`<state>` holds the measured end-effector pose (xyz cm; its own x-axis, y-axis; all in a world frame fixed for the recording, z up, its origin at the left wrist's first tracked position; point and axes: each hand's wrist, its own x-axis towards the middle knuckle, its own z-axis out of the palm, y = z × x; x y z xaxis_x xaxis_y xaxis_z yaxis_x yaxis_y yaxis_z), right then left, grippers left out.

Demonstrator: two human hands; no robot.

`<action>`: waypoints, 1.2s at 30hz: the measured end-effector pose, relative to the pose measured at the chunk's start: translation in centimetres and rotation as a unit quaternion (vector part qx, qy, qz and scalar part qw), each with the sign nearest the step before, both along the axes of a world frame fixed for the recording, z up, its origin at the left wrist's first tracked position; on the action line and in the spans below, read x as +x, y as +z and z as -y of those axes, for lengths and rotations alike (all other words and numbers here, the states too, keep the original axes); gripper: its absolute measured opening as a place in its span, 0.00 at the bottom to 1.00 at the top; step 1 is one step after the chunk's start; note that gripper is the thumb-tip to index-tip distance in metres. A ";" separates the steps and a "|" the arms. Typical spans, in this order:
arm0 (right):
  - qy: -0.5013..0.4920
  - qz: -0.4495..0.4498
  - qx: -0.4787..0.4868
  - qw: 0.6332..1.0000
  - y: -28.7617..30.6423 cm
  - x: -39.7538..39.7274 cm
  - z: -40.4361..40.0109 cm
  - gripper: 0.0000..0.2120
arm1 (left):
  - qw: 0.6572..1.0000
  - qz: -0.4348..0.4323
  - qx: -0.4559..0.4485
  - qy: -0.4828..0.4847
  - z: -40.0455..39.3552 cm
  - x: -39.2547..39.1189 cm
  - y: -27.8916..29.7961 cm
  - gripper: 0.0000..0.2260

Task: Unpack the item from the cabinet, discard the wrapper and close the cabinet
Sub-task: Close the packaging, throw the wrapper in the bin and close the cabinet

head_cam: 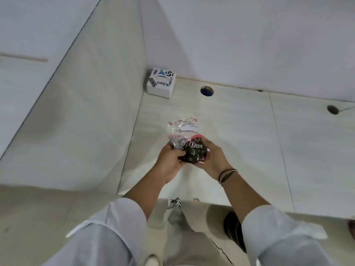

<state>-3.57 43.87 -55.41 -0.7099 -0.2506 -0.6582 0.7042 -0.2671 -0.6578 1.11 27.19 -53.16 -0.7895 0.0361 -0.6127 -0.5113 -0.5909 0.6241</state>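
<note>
While the left hand (170, 160) clamps the clear crinkled plastic wrapper (181, 129), the right hand (210, 160) grips the dark Dove packet (194, 151) — mid-frame, above the pale cabinet shelf (240, 131).

Dove packet (195, 151): small, dark brown to black, white script "Dove" on the face, red at top and side edges. Held up above the cabinet shelf (240, 143), label upward.

Wrapper (182, 129): clear crinkled plastic, red print, white label with black text. Partly off; loose end sticks up behind the packet, lower part bunched at its left side.

Cabinet: pale wood-grain panels, open; white printed box (161, 82) in the back-left corner of the shelf, well behind the packet.
</note>
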 end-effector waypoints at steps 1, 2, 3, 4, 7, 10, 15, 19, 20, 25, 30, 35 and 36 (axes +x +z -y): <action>-0.005 -0.031 -0.023 0.999 0.4 2.0 -0.3 0.09 | 0.999 -0.008 -0.012 -0.037 -0.3 1.7 0.3 0.19; -0.026 -0.062 -0.024 0.997 0.6 3.6 -0.8 0.04 | 0.997 -0.017 -0.031 -0.071 -0.3 3.5 0.6 0.17; -0.043 -0.096 -0.010 0.994 1.1 5.9 -1.6 0.02 | 0.994 -0.017 -0.054 -0.098 -0.2 5.8 1.3 0.12; -0.045 -0.119 0.023 0.992 1.7 7.4 -2.2 0.05 | 0.992 -0.012 -0.067 -0.110 0.1 7.2 1.7 0.11; -0.012 -0.140 0.080 0.987 3.6 13.8 -4.7 0.07 | 0.984 -0.008 -0.132 -0.122 0.7 11.7 2.6 0.21; -0.026 -0.153 0.091 0.984 4.6 20.3 -8.3 0.09 | 0.963 -0.046 -0.193 -0.184 -0.4 16.6 3.4 0.12; -0.092 -0.116 0.072 0.986 4.1 28.8 -15.3 0.26 | 0.972 0.049 -0.145 -0.176 -3.1 21.1 1.0 0.17; -0.170 -0.037 0.104 0.979 0.3 32.9 -22.2 0.15 | 0.933 0.115 -0.233 -0.250 -8.0 23.5 -3.5 0.13; -0.189 -0.015 0.131 0.973 -1.0 33.5 -23.7 0.12 | 0.924 0.123 -0.243 -0.267 -9.7 23.8 -4.3 0.12; -0.101 0.052 0.322 0.940 -9.9 35.3 -31.6 0.13 | 0.915 0.119 -0.243 -0.300 -21.3 21.6 -8.9 0.07; 0.097 0.100 0.418 0.898 -19.7 33.9 -38.0 0.17 | 0.908 0.111 -0.218 -0.339 -31.4 17.7 -15.2 0.02; 0.151 0.125 0.436 0.878 -31.0 30.2 -42.4 0.22 | 0.906 0.126 -0.209 -0.345 -36.4 15.8 -25.1 0.03; 0.157 0.127 0.440 0.875 -33.4 29.3 -42.9 0.22 | 0.906 0.131 -0.211 -0.342 -36.9 15.7 -26.9 0.03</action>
